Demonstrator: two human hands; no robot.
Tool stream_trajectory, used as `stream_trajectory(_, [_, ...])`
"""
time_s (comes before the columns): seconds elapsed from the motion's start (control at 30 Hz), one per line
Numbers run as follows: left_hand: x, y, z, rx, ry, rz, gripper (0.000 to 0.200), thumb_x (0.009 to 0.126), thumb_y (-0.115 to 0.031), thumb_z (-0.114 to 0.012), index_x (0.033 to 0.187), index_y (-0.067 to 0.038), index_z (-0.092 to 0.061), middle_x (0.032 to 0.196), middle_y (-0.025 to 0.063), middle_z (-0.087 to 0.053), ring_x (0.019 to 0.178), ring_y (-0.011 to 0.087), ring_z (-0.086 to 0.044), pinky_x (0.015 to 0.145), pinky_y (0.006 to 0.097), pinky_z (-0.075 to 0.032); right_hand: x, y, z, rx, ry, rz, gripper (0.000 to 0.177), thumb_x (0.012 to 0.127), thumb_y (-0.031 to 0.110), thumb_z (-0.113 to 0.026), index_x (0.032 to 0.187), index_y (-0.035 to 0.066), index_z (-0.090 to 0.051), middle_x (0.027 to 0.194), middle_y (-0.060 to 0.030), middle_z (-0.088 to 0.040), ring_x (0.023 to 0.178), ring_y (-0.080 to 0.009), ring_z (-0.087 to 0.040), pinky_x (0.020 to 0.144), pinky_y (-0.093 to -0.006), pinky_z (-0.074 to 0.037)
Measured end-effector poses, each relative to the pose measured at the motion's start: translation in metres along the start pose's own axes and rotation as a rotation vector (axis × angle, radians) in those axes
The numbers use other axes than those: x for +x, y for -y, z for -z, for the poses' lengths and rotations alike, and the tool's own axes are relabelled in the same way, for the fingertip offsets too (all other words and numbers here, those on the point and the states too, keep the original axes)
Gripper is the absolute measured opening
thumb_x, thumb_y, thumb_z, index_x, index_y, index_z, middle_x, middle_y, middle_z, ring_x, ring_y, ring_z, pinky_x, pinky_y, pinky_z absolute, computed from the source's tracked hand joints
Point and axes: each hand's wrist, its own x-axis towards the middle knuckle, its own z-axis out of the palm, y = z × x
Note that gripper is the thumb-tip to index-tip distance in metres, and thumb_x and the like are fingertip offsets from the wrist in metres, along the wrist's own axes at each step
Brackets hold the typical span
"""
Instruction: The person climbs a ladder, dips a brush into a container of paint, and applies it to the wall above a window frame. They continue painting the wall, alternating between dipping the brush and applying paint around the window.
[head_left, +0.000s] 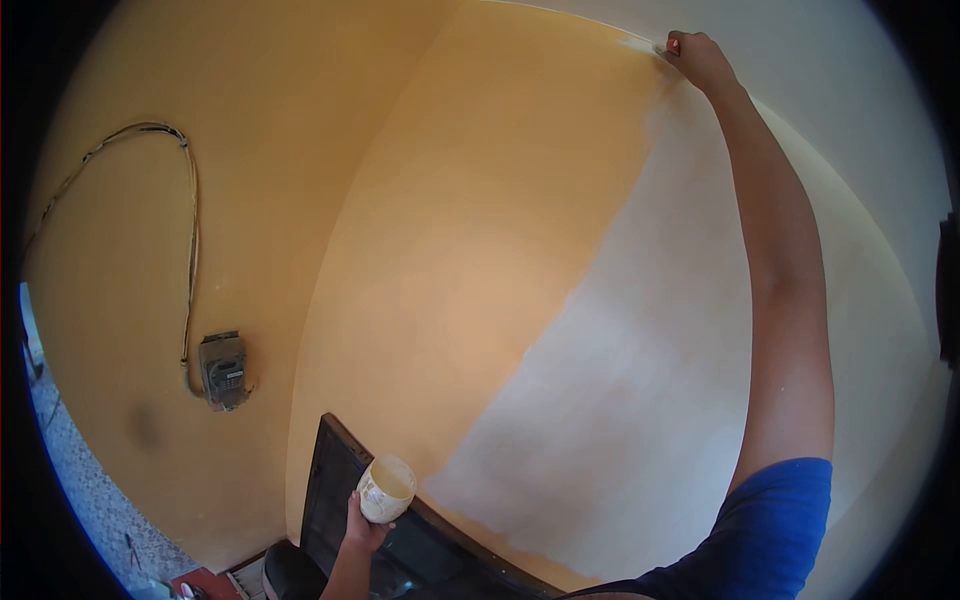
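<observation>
The right hand [700, 60] is raised at full arm's reach to the top of the wall [480, 250], where it meets the ceiling [830, 80]. Its fingers are closed around the handle of a small brush [645, 44], whose bristles lie against the wall just under the ceiling line and leave a pale streak. The left hand [362, 525] is low, near the bottom of the view, with its fingers wrapped around a paint cup [386, 488] held upright and well apart from the brush. The pale coat [640, 380] covers the right part of the wall up to a slanted edge, and the left part is orange-yellow. Judged from this, the step in hand is edging the top border along the ceiling line. The next move calls for a steady, light stroke to the left along that line, with the bristles kept off the ceiling. A reload calls for bringing the brush down to the cup, as the two are far apart. A meter box [223, 370] with a looped cable [190, 220] hangs on the adjoining wall. A dark framed panel [330, 490] leans just below the cup and could catch drips.
</observation>
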Motion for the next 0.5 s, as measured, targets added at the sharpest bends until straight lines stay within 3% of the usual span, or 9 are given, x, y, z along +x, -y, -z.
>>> stream_trajectory(0.27, [-0.006, 0.014, 0.026, -0.053, -0.086, 0.01, 0.057, 0.086, -0.058, -0.024, 0.119, -0.016, -0.044, 0.104, 0.0045, -0.059, 0.083, 0.0234, -0.06, 0.047, 0.0307, -0.048, -0.031, 0.022, -0.028, -0.158, 0.053, 0.158, 0.021, 0.083, 0.021, -0.045, 0.088, 0.007, -0.059, 0.08, -0.019, -0.059, 0.077, -0.0313, -0.059, 0.071, -0.0413, -0.047])
stream_trajectory(0.37, [-0.005, 0.012, 0.029, -0.045, -0.103, 0.004, 0.057, 0.086, -0.057, -0.023, 0.119, -0.016, -0.044, 0.103, 0.0045, -0.059, 0.083, 0.0234, -0.06, 0.047, 0.0309, -0.048, -0.069, 0.051, -0.025, -0.108, 0.139, 0.241, 0.019, 0.082, 0.021, -0.047, 0.086, 0.006, -0.059, 0.079, -0.0177, -0.059, 0.075, -0.0311, -0.059, 0.068, -0.041, -0.047])
stream_trajectory(0.43, [-0.006, 0.009, 0.028, -0.052, -0.102, 0.008, 0.057, 0.086, -0.058, -0.023, 0.119, -0.016, -0.044, 0.103, 0.0046, -0.059, 0.083, 0.0234, -0.06, 0.047, 0.0311, -0.047, -0.088, 0.068, -0.005, 0.076, 0.202, 0.249, 0.015, 0.077, 0.019, -0.056, 0.081, 0.004, -0.056, 0.066, -0.0163, -0.057, 0.065, -0.0312, -0.057, 0.059, -0.0388, -0.046])
stream_trajectory(0.47, [-0.007, 0.007, 0.028, -0.062, -0.104, 0.013, 0.058, 0.086, -0.058, -0.022, 0.119, -0.016, -0.044, 0.103, 0.0047, -0.059, 0.083, 0.0235, -0.06, 0.047, 0.0313, -0.047, -0.088, 0.068, 0.004, 0.176, 0.205, 0.213, 0.019, 0.076, 0.02, -0.061, 0.083, 0.003, -0.057, 0.068, -0.0128, -0.059, 0.061, -0.0248, -0.058, 0.058, -0.0365, -0.045])
stream_trajectory(0.5, [-0.007, 0.006, 0.029, -0.058, -0.105, 0.013, 0.058, 0.086, -0.058, -0.022, 0.119, -0.016, -0.044, 0.103, 0.0047, -0.059, 0.083, 0.0235, -0.06, 0.047, 0.0313, -0.047, -0.085, 0.064, 0.011, 0.178, 0.206, 0.21, 0.019, 0.076, 0.02, -0.061, 0.083, 0.003, -0.057, 0.068, -0.0128, -0.059, 0.061, -0.0248, -0.058, 0.058, -0.0365, -0.045])
